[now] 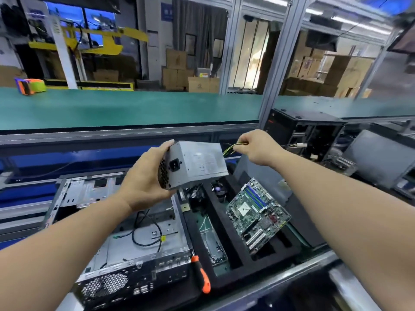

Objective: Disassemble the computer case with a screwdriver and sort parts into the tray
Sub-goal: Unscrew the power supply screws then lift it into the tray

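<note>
Power supply [195, 163] is held in the air, the left hand [143, 176] clamped on its vented end, the right hand [258, 147] pinching its yellow cables [229, 149], above the open computer case [134, 232] and foam tray [235, 243] holding the motherboard [258, 214].

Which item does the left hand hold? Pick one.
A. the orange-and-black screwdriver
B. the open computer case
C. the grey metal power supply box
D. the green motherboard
C: the left hand grips the grey metal power supply box in the air, while the right hand pinches its yellow and black cables.
</note>
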